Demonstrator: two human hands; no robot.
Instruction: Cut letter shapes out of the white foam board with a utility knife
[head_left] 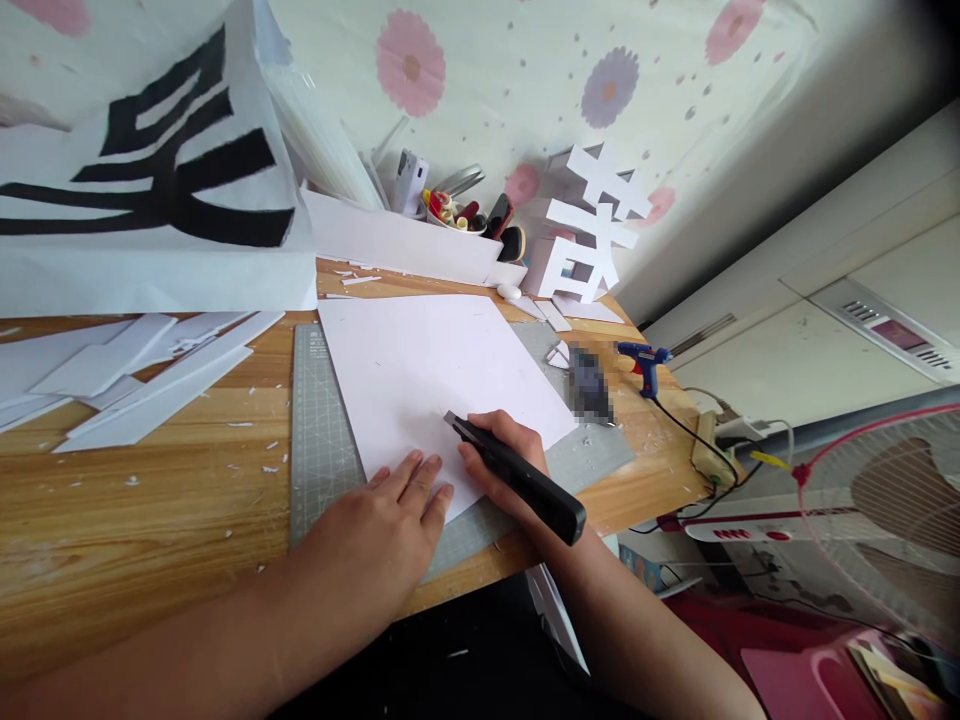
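One big white sheet [435, 370] lies on the gray mat [316, 440] on the counter [180, 510]. I see the left hand [397, 515] resting on it, open, gripping nothing, and the right hand [522, 438] curled around a black cutter [544, 495].

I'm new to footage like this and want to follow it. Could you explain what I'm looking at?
There is no machine here, just one person's bare hands, seen by a camera worn on the head, looking forward and down. The left hand rests its fingers on a white sheet. The right hand holds a black cutter, blade toward the sheet. Under the sheet lies a gray cutting mat on a wooden table. White cut pieces lie at the picture's left, a blue glue gun at the right.
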